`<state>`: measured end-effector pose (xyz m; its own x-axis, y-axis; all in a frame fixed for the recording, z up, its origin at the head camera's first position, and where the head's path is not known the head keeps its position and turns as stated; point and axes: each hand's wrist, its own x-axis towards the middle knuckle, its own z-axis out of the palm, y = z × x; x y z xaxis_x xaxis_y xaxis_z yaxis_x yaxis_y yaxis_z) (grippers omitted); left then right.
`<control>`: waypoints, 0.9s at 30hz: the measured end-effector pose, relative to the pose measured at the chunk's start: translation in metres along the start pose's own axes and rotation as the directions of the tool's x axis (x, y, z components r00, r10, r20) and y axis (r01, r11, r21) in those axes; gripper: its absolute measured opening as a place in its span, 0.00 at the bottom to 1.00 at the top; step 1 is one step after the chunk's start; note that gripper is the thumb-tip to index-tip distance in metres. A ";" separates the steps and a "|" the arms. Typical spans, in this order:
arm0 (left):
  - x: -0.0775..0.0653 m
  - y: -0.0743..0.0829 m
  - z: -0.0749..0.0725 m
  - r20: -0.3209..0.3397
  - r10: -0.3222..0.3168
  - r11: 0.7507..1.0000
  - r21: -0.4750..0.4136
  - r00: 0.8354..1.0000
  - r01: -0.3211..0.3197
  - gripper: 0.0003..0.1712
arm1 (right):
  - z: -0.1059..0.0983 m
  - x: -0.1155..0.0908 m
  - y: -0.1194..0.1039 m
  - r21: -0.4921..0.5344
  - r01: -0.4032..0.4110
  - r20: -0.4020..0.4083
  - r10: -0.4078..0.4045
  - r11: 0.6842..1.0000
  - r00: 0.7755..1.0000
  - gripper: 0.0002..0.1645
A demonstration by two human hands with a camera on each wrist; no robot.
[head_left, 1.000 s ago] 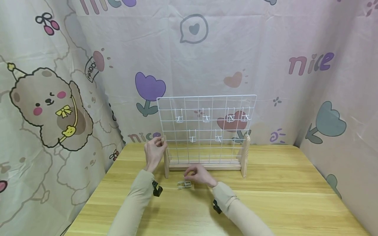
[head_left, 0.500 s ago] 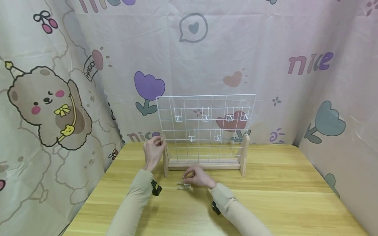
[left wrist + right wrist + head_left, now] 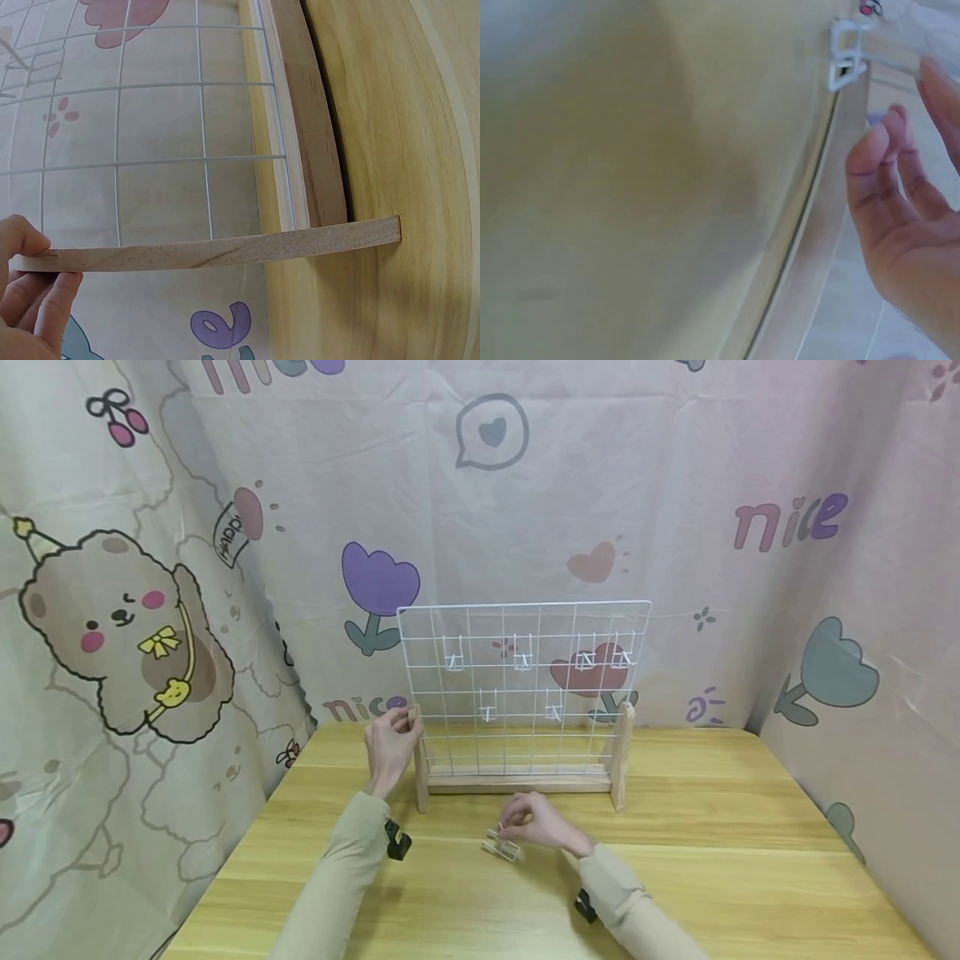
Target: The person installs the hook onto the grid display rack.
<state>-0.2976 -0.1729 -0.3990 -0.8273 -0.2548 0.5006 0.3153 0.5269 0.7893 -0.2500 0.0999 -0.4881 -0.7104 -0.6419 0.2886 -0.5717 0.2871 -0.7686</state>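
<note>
A white wire grid panel (image 3: 525,607) stands upright in a wooden base (image 3: 525,783). My left hand (image 3: 392,747) grips the top of the base's left wooden upright (image 3: 187,253), thumb on one side and fingers on the other. In front of the base, low over the table, my right hand (image 3: 542,823) pinches the prong of a white wire hook (image 3: 501,846) with thumb and fingertips. The hook's square frame (image 3: 845,56) sticks out beyond the fingers in the right wrist view, blurred. Several similar hooks (image 3: 522,658) hang on the grid in two rows.
The wood-grain table (image 3: 720,860) extends on both sides of the stand. A patterned curtain (image 3: 697,527) hangs behind it and along the left and right. The base's right upright (image 3: 622,760) stands to the right of my right hand.
My right hand has moved to the right and slightly toward me, carrying the wire hook, which has turned at an angle. My left hand has stayed on the upright.
</note>
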 end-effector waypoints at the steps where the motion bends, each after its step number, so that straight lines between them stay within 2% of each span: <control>1: 0.000 0.000 0.000 0.003 -0.008 1.000 -0.002 1.000 0.008 0.17 | -0.003 -0.005 0.000 0.003 0.005 0.005 -0.005 1.000 1.000 0.03; 6: 0.000 0.001 -0.001 0.008 -0.012 1.000 -0.016 1.000 0.012 0.16 | -0.017 -0.026 0.002 0.019 -0.013 0.039 0.013 1.000 0.999 0.03; 10: 0.000 0.001 -0.002 0.009 -0.007 1.000 -0.013 1.000 0.007 0.16 | -0.024 -0.036 0.002 0.043 -0.033 0.096 0.029 0.999 0.995 0.03; 14: 0.000 0.001 -0.002 0.012 -0.011 1.000 -0.015 1.000 0.012 0.17 | -0.027 -0.040 0.002 0.071 -0.133 0.161 0.120 0.989 0.980 0.16; 17: 0.000 0.000 -0.002 0.011 -0.008 1.000 -0.016 1.000 0.008 0.17 | -0.026 -0.041 0.000 0.116 -0.255 0.185 0.232 0.960 0.955 0.25; 21: 0.000 0.000 -0.001 0.010 -0.008 1.000 -0.021 1.000 0.008 0.16 | -0.023 -0.040 -0.002 0.145 -0.344 0.178 0.318 0.928 0.931 0.26; 27: 0.001 0.000 -0.001 0.011 -0.017 1.000 -0.026 1.000 0.017 0.16 | -0.017 -0.037 -0.005 0.128 -0.372 0.152 0.352 0.920 0.924 0.24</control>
<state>-0.2975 -0.1744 -0.3985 -0.8377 -0.2546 0.4831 0.3128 0.5014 0.8067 -0.2275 0.1339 -0.4853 -0.7949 -0.5999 -0.0909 -0.2091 0.4114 -0.8871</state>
